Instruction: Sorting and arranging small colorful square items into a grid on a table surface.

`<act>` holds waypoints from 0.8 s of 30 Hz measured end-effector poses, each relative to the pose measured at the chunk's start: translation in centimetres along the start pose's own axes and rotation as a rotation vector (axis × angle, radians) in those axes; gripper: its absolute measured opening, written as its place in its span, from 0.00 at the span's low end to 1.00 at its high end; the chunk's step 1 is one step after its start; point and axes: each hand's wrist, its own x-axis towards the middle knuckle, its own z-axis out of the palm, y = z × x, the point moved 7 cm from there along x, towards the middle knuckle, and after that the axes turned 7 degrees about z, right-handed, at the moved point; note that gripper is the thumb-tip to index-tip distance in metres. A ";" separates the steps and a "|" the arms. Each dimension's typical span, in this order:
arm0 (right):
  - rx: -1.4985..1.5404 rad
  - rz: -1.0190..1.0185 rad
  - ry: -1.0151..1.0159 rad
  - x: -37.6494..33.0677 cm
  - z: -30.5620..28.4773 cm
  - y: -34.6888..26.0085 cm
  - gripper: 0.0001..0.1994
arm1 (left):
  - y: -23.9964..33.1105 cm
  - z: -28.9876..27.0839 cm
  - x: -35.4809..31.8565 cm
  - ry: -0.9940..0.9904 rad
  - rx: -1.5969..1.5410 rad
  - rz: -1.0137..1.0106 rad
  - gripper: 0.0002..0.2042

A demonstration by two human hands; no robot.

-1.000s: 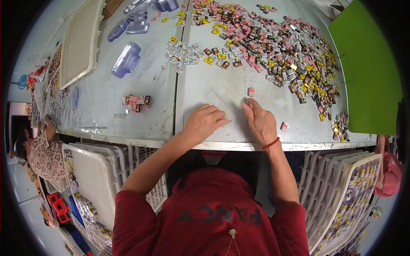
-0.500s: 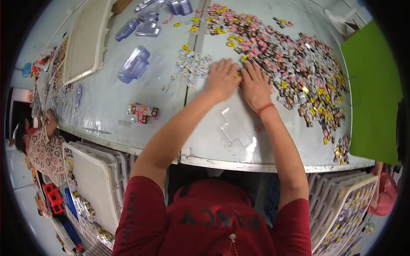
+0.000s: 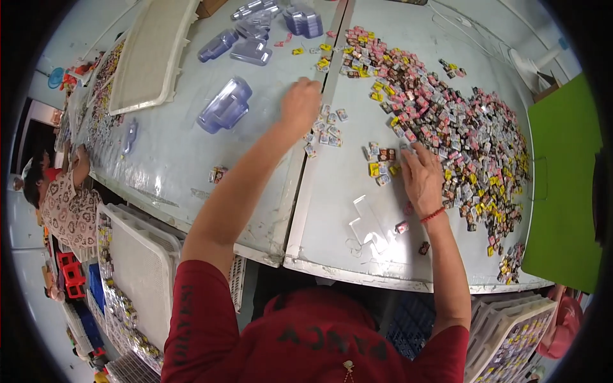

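My left hand (image 3: 300,108) is curled closed above the table, beside loose white-and-blue toy-like pieces (image 3: 329,135); whatever its fingers hold is hidden. At the left edge of a wide heap of small pink, black, yellow and white pieces (image 3: 469,143), my right hand (image 3: 423,179) has its fingers apart, the tips touching pieces. A small cluster of brown, white and yellow pieces (image 3: 381,164) lies just left of those fingertips. Left of my left hand sits a clear bluish molded plastic shell (image 3: 225,105). My left forearm partly covers a block of patterned pieces (image 3: 218,173).
More clear shells (image 3: 250,50) lie at the far side. A white tray (image 3: 150,60) stands at the far left, a green board (image 3: 562,179) at the right. Stacked trays (image 3: 143,255) flank me below the table edge. A co-worker (image 3: 64,210) is at left. A flat clear cutout (image 3: 369,220) lies near the front.
My hands, side by side at the heap before, are now apart: the left has moved left and curled. A small cluster of pieces now shows between them. The whole view has shifted.
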 end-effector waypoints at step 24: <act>0.042 -0.158 0.179 20.4 7.2 1.4 0.16 | -6.7 4.9 8.8 0.187 -0.130 -0.073 0.28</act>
